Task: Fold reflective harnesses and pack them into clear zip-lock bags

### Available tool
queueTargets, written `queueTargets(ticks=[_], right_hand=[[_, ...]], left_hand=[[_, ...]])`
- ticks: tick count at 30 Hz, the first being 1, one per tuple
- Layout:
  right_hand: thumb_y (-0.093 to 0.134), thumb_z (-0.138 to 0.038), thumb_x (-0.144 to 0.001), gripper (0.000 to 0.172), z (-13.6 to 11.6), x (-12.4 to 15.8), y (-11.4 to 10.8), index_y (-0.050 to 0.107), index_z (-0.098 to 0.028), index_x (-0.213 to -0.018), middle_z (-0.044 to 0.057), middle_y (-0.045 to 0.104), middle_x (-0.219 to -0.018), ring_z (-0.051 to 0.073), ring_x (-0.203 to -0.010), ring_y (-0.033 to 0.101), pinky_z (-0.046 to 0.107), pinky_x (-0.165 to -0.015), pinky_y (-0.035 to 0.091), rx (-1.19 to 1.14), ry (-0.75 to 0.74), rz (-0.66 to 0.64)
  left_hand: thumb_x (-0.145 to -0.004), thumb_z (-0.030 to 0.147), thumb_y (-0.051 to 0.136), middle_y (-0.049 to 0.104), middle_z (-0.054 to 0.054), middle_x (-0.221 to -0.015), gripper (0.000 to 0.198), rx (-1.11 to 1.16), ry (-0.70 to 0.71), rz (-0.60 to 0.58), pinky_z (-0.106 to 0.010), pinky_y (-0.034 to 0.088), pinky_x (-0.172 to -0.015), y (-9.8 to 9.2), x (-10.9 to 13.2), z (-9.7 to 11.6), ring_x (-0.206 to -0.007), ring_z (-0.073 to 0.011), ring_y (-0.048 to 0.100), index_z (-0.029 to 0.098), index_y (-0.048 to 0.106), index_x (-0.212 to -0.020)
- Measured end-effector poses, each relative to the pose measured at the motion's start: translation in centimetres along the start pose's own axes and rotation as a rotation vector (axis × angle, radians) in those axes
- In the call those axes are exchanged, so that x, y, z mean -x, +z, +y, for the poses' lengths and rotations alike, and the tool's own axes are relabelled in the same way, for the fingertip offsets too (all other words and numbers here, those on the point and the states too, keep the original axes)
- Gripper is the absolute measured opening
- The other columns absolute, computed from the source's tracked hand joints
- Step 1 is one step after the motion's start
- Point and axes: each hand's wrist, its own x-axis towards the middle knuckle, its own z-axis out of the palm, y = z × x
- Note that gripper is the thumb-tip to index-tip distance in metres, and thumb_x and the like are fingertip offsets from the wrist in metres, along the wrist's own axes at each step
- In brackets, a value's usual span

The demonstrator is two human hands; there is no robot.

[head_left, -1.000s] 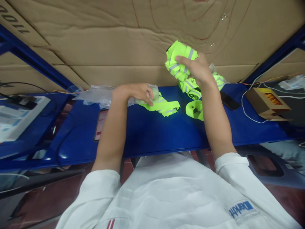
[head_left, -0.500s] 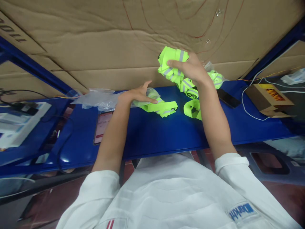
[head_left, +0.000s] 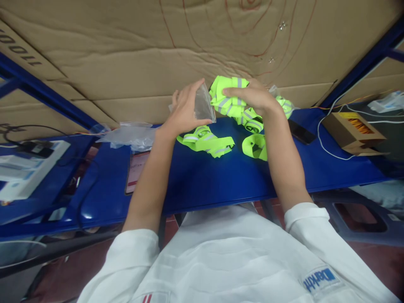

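My right hand (head_left: 252, 96) grips a folded bundle of neon yellow reflective strap (head_left: 229, 96) with grey stripes, thumb across its front. Just left of it, my left hand (head_left: 186, 108) is curved around a clear plastic bag (head_left: 203, 103), its mouth facing the bundle. Bag and bundle are close; whether they touch I cannot tell. Beneath my left hand, a loose reflective strap (head_left: 210, 144) lies on the blue table (head_left: 217, 181). A looped strap (head_left: 253, 145) sits by my right forearm, and a rolled one (head_left: 253, 123) lies behind it.
More clear bags (head_left: 128, 135) lie at the left, near a tablet (head_left: 136, 170) partly under my forearm. To the right are a dark phone (head_left: 301, 132), a bagged strap (head_left: 284, 106), an open cardboard box (head_left: 353, 132) and a white cable. Cardboard (head_left: 126, 75) walls the back.
My left hand has risen from the table, lifting the clear bag off the loose strap toward the bundle. My right hand with the bundle has come down slightly.
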Motion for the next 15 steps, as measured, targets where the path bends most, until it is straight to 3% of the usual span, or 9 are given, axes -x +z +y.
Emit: queueTargets(ticks=[7, 12, 15], right_hand=[[0.08, -0.05, -0.086, 0.042, -0.2, 0.1, -0.3, 0.074, -0.029, -0.121, 0.005, 0.076, -0.128, 0.03, -0.115, 0.072, 0.037, -0.079, 0.062, -0.043, -0.043, -0.006], [0.084, -0.054, -0.081, 0.049, 0.2, 0.1, -0.7, 0.074, -0.026, -0.12, 0.005, 0.075, -0.13, 0.025, -0.113, 0.069, 0.031, -0.075, 0.057, 0.033, 0.005, -0.03], [0.086, -0.057, -0.077, 0.048, 0.1, 0.3, -1.1, 0.078, -0.025, -0.111, 0.005, 0.077, -0.119, 0.026, -0.104, 0.071, 0.032, -0.069, 0.054, 0.112, 0.04, -0.079]], left_hand=[[-0.086, 0.084, 0.061, 0.022, 0.002, -0.179, 0.114, -0.016, -0.008, -0.072, -0.053, 0.019, -0.136, -2.0, 0.3, 2.5, -0.163, -0.0313, 0.025, 0.03, 0.007, -0.171], [-0.09, 0.074, 0.061, 0.027, 0.003, -0.177, 0.103, -0.032, 0.023, 0.034, -0.046, 0.022, -0.136, -2.4, 0.5, 3.3, -0.16, -0.0274, 0.031, 0.026, 0.018, -0.169], [-0.092, 0.07, 0.063, 0.027, 0.004, -0.177, 0.099, -0.003, 0.063, -0.007, -0.048, 0.02, -0.136, -2.4, 0.7, 3.9, -0.157, -0.0294, 0.034, 0.03, 0.016, -0.17]])
